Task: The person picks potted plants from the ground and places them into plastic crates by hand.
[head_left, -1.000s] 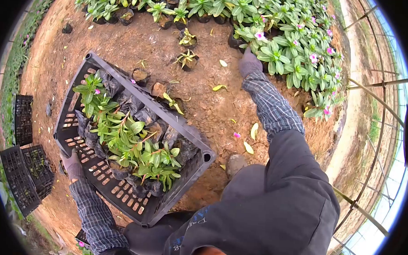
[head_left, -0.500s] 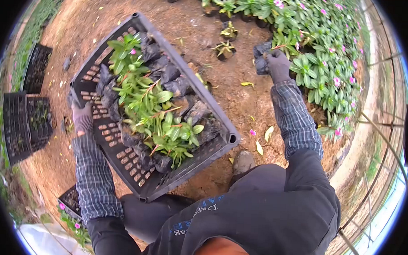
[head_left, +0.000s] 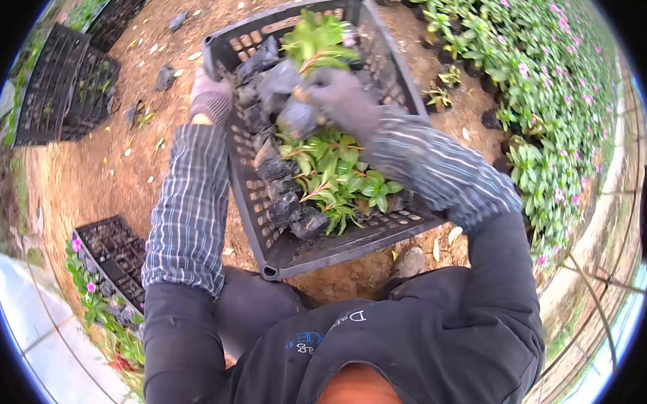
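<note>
My gloved left hand [head_left: 212, 95] grips the upper left side of a black plastic crate [head_left: 336, 254]. Over the crate, my gloved right hand [head_left: 341, 96], blurred by motion, holds bagged seedlings [head_left: 298, 118] whose black bags hang at its fingers, leaves above. Beneath lie more leafy plants [head_left: 339, 170] in the crate, and black root bags [head_left: 284, 193] line its left side.
Rows of potted plants with pink flowers [head_left: 540, 124] cover the ground at the right. Stacked black crates [head_left: 64, 86] stand at the upper left, another crate [head_left: 115, 259] at the lower left. Curved poles [head_left: 597, 311] run along the right edge.
My right hand has picked up bagged seedlings from the plant rows and brought them left over the crate. My left hand stays on the crate, and the view has shifted.
</note>
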The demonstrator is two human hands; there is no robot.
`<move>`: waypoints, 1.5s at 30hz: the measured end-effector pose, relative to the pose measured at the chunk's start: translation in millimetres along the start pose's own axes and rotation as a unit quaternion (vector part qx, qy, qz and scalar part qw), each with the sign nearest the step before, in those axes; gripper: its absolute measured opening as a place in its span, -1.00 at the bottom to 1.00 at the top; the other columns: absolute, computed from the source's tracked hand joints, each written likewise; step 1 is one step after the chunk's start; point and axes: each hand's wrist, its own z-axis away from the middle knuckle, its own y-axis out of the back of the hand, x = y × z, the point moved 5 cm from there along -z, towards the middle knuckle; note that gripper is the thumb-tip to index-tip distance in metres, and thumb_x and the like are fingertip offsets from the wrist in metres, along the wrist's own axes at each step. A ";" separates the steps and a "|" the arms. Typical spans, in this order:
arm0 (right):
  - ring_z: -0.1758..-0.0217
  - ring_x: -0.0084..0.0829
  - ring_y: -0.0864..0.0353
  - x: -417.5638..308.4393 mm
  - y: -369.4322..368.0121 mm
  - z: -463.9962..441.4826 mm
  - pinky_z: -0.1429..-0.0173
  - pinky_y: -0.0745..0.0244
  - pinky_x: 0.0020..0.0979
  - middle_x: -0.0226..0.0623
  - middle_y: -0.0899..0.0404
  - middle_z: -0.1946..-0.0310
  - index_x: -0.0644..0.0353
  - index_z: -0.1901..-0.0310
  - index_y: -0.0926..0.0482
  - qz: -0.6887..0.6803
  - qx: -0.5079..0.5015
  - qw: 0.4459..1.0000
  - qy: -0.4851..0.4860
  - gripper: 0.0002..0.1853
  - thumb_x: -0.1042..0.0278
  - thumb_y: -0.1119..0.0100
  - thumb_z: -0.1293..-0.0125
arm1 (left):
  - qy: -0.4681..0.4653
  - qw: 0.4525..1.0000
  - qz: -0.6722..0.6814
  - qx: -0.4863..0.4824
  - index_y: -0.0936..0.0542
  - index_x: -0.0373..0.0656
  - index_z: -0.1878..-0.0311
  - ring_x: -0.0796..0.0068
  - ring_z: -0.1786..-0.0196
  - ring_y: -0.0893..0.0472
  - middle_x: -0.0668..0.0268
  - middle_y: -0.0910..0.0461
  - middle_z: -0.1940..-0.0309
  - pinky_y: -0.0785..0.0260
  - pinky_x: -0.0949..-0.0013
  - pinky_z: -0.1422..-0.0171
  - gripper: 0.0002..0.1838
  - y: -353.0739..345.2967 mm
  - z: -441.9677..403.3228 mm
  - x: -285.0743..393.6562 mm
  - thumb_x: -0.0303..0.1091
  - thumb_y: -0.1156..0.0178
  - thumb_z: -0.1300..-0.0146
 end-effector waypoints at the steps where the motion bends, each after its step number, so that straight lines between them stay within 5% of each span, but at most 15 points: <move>1: 0.45 -0.20 -0.55 28.8 -17.7 -19.1 0.30 -0.48 -0.29 -0.03 -0.56 0.42 0.29 0.28 -0.54 0.139 0.034 0.988 0.062 -0.67 0.15 -0.12 -0.09 | -0.021 1.000 0.022 -0.005 -0.32 -0.25 -0.09 0.02 0.06 -0.54 -0.10 -0.54 0.17 -0.37 0.18 -0.02 -0.46 -16.9 -16.6 -22.2 -0.25 -0.15 -0.04; 3: 0.18 -0.04 -0.54 72.6 -37.1 -35.1 0.06 -0.42 -0.19 0.08 -0.54 0.28 0.30 0.21 -0.53 0.221 0.055 0.973 -0.021 -0.55 0.03 -0.11 -0.03 | -0.076 0.991 0.101 -0.038 -0.33 -0.25 -0.07 0.02 0.08 -0.55 -0.07 -0.55 0.20 -0.38 0.20 0.00 -0.47 -41.9 -53.8 -62.6 -0.24 -0.17 -0.03; 4: 0.18 -0.02 -0.53 75.0 -40.8 -45.3 0.06 -0.42 -0.17 0.09 -0.54 0.26 0.27 0.16 -0.51 0.254 0.048 0.966 0.009 -0.53 0.01 -0.10 -0.03 | -0.071 0.997 -0.011 -0.007 -0.31 -0.26 -0.11 0.06 0.05 -0.55 -0.06 -0.54 0.15 -0.37 0.23 -0.03 -0.45 -21.4 -30.8 -35.6 -0.29 -0.16 -0.02; 7: 0.19 -0.03 -0.54 46.1 -13.0 -34.7 0.06 -0.43 -0.17 0.03 -0.55 0.27 0.24 0.16 -0.51 0.305 0.011 0.952 -0.024 -0.58 0.05 -0.08 -0.07 | -0.070 0.998 0.005 -0.006 -0.20 -0.34 -0.23 0.12 -0.06 -0.49 -0.07 -0.45 -0.02 -0.30 0.30 -0.14 -0.27 -12.6 -21.5 -27.3 -0.29 -0.22 0.02; 11: 0.30 -0.16 -0.57 -10.8 95.6 64.0 0.13 -0.47 -0.27 -0.13 -0.56 0.34 0.18 0.22 -0.51 0.252 0.215 0.923 0.197 -0.77 0.23 0.01 -0.19 | -0.028 0.999 0.028 -0.023 -0.12 -0.33 -0.28 0.12 -0.15 -0.41 -0.08 -0.37 -0.12 -0.22 0.34 -0.23 -0.23 -9.5 -12.6 -20.5 -0.28 -0.18 -0.01; 15: 0.33 -0.27 -0.58 111.5 226.3 129.0 0.22 -0.50 -0.32 -0.10 -0.54 0.31 0.14 0.07 -0.45 0.324 0.421 0.847 -0.003 -0.73 0.23 0.01 -0.25 | -0.020 0.999 -0.050 -0.009 -0.11 -0.25 -0.31 0.14 -0.23 -0.34 -0.01 -0.30 -0.20 -0.16 0.31 -0.29 -0.21 -18.1 -44.7 -62.0 -0.20 -0.20 -0.05; 17: 0.16 -0.17 -0.56 170.1 270.3 173.4 0.13 -0.49 -0.25 0.05 -0.42 0.10 0.05 -0.15 -0.30 0.417 0.383 0.781 -0.264 -0.57 0.22 0.00 -0.25 | 0.022 0.988 -0.150 -0.001 -0.11 -0.19 -0.32 0.14 -0.24 -0.34 0.01 -0.30 -0.21 -0.17 0.29 -0.28 -0.20 -4.8 -22.4 -30.2 -0.14 -0.22 -0.05; 19: 0.11 -0.11 -0.54 236.5 306.5 208.3 0.08 -0.48 -0.23 0.03 -0.41 0.05 -0.02 -0.20 -0.26 0.462 0.377 0.705 -0.384 -0.54 0.24 0.00 -0.24 | -0.006 0.995 -0.098 -0.017 -0.13 -0.20 -0.31 0.14 -0.22 -0.36 0.01 -0.31 -0.20 -0.19 0.29 -0.27 -0.18 -7.9 -44.0 -62.2 -0.11 -0.25 -0.03; 22: 0.10 -0.04 -0.53 309.1 341.3 230.3 0.05 -0.46 -0.19 -0.02 -0.40 0.01 -0.08 -0.20 -0.26 0.566 0.376 0.669 -0.302 -0.51 0.24 -0.01 -0.20 | -0.007 0.994 -0.111 -0.019 -0.14 -0.22 -0.31 0.14 -0.21 -0.36 0.01 -0.31 -0.20 -0.20 0.30 -0.25 -0.18 -4.7 -29.7 -40.8 -0.10 -0.25 -0.03; 25: 0.12 -0.05 -0.53 336.1 353.1 221.8 0.07 -0.47 -0.16 -0.05 -0.43 0.02 -0.12 -0.20 -0.26 0.654 0.352 0.657 -0.128 -0.49 0.22 -0.01 -0.17 | -0.016 0.985 -0.169 -0.003 -0.13 -0.24 -0.31 0.14 -0.22 -0.35 0.00 -0.30 -0.20 -0.19 0.30 -0.26 -0.16 -0.9 -33.1 -45.1 -0.08 -0.25 -0.03; 32: 0.22 -0.12 -0.58 258.5 360.7 191.3 0.18 -0.46 -0.17 -0.08 -0.57 0.30 -0.10 -0.07 -0.40 0.400 0.405 0.776 -0.274 -0.57 0.20 -0.01 -0.10 | -0.006 0.990 -0.139 -0.010 -0.13 -0.30 -0.30 0.16 -0.20 -0.37 -0.03 -0.33 -0.17 -0.19 0.31 -0.25 -0.16 0.9 -18.3 -29.5 -0.10 -0.26 -0.03; 35: 0.09 -0.04 -0.54 231.8 358.9 149.7 0.01 -0.41 -0.15 -0.02 -0.55 0.16 0.04 0.02 -0.44 0.407 0.376 0.782 -0.285 -0.67 0.24 0.08 -0.17 | -0.038 0.998 -0.018 -0.052 -0.18 -0.34 -0.25 0.14 -0.14 -0.42 -0.04 -0.38 -0.11 -0.23 0.31 -0.20 -0.22 -4.2 -11.3 -21.2 -0.16 -0.24 -0.03; 36: 0.07 -0.03 -0.53 244.7 367.7 132.2 0.00 -0.40 -0.13 0.02 -0.54 0.16 0.08 0.05 -0.45 0.417 0.353 0.779 -0.307 -0.69 0.24 0.09 -0.17 | -0.084 0.990 -0.110 -0.011 -0.20 -0.36 -0.23 0.15 -0.12 -0.43 -0.04 -0.39 -0.09 -0.24 0.30 -0.20 -0.26 -2.6 -26.8 -40.2 -0.17 -0.22 -0.04; 38: 0.11 0.03 -0.53 289.4 379.4 102.3 0.08 -0.40 -0.10 0.10 -0.55 0.27 0.26 0.13 -0.46 0.477 0.339 0.773 -0.246 -0.61 0.11 0.05 -0.17 | -0.049 0.991 -0.125 -0.006 -0.22 -0.36 -0.22 0.12 -0.17 -0.40 -0.10 -0.40 -0.09 -0.21 0.29 -0.23 -0.28 -2.9 -17.2 -30.5 -0.17 -0.20 -0.03; 45: 0.24 -0.18 -0.58 259.8 340.9 95.3 0.16 -0.41 -0.26 -0.12 -0.59 0.30 0.18 0.12 -0.50 0.403 0.403 0.802 -0.180 -0.69 0.15 -0.02 -0.23 | -0.031 0.996 -0.084 0.017 -0.18 -0.36 -0.22 0.01 -0.13 -0.42 -0.18 -0.41 -0.03 -0.26 0.25 -0.21 -0.29 -5.0 -12.8 -20.3 -0.22 -0.17 -0.03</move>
